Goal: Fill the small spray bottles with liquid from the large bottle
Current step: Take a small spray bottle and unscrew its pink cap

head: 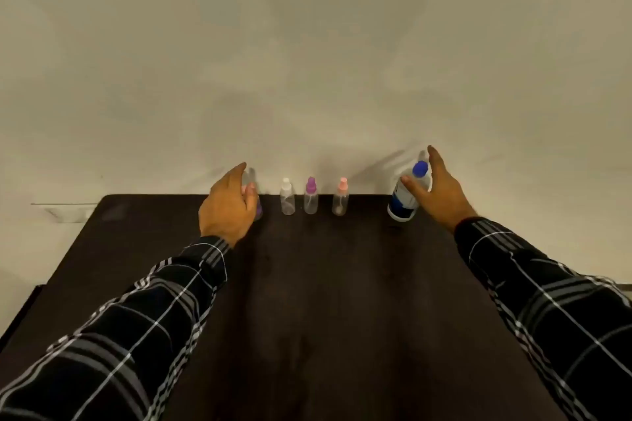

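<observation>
Four small clear spray bottles stand in a row at the far edge of the dark table (307,284). From the left, the first one (258,212) is mostly hidden by my left hand (225,205). Then come a white-capped one (287,198), a purple-capped one (310,198) and a pink-capped one (341,198). My left hand is spread around the first bottle, thumb in front and fingers behind. The large white bottle (403,202) with a blue cap stands at the right. My right hand (437,191) is spread around it, thumb on its front and fingers straight behind.
A pale wall rises directly behind the table's far edge. A light shelf or ledge (68,210) shows past the table's left corner. Both my forearms, in dark plaid sleeves, stretch over the table.
</observation>
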